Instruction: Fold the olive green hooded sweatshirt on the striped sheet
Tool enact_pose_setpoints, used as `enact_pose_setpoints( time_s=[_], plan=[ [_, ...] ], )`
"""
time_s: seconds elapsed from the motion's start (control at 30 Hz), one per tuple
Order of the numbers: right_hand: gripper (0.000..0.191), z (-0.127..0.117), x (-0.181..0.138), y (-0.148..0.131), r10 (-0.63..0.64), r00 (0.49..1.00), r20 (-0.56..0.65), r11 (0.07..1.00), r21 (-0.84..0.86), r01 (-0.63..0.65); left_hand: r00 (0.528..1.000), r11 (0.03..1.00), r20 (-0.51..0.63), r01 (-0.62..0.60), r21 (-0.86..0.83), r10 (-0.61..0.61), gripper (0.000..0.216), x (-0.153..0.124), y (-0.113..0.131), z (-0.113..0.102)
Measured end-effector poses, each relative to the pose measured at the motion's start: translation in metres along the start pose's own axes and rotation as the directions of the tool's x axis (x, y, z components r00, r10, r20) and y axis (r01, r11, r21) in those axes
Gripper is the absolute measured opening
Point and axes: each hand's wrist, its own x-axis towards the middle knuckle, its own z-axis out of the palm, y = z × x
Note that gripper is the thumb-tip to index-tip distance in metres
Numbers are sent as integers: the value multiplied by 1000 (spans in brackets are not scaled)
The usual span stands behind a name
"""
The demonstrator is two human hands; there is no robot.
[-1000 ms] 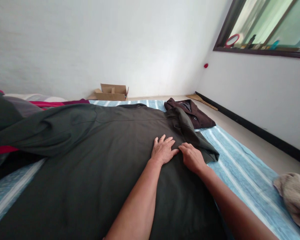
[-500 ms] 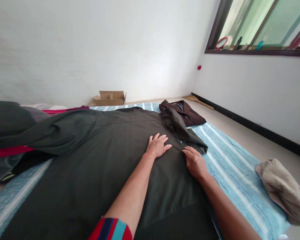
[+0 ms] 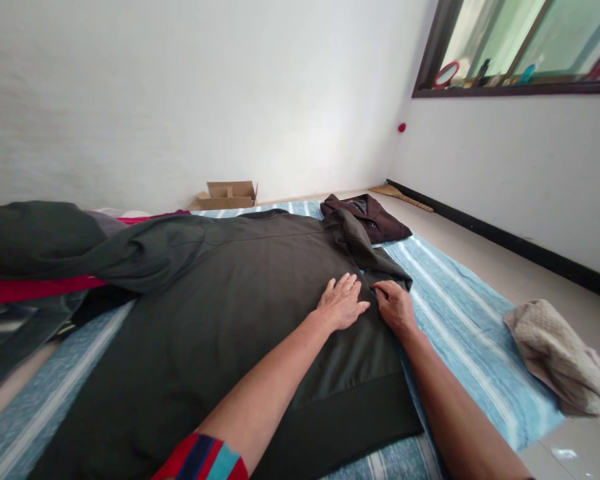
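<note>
A large dark green shirt [image 3: 230, 293] lies spread flat on a blue striped mat [image 3: 460, 320]. My left hand [image 3: 341, 303] rests flat on the shirt's right side, fingers stretched out. My right hand [image 3: 395, 305] sits just beside it at the shirt's right edge, fingers curled down onto the cloth near the folded-in sleeve [image 3: 375, 263]; whether it pinches the fabric I cannot make out.
A folded dark brown garment [image 3: 367, 219] lies beyond the shirt. A pile of dark and red clothes [image 3: 30, 267] lies at the left. A beige cloth [image 3: 555, 347] sits on the floor at right. A cardboard box [image 3: 230, 195] stands by the far wall.
Both hands have slid along the shirt's right side and come close together again beside the folded sleeve. The view has shifted slightly, showing the shirt's hem.
</note>
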Motion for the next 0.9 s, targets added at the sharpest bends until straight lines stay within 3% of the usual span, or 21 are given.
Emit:
enact_pose_setpoints(
  time_s=[0.27,0.9],
  plan=[
    [28,-1,0,1,52,999,-15,997,55,-51,999,999,46,23,-34,-21,63,-4,4,7],
    [34,2,-6,8,79,995,-53,989,131,-71,989,987,144,50,-153,-27,77,-39,54,11]
  ],
)
